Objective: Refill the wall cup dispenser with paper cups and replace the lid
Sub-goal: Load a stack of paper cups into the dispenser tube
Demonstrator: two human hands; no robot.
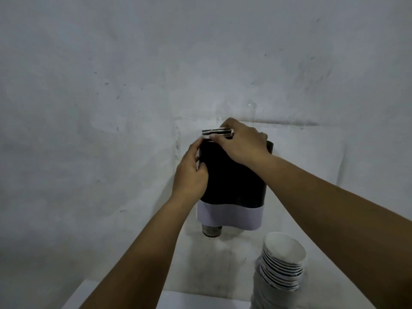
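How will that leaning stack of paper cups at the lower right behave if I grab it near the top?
The stack of paper cups is probably light, being thin paper. It already leans, so it may tip or bend at the joints between cups. Gripped only near the top, the upper cups might slide off the rest.
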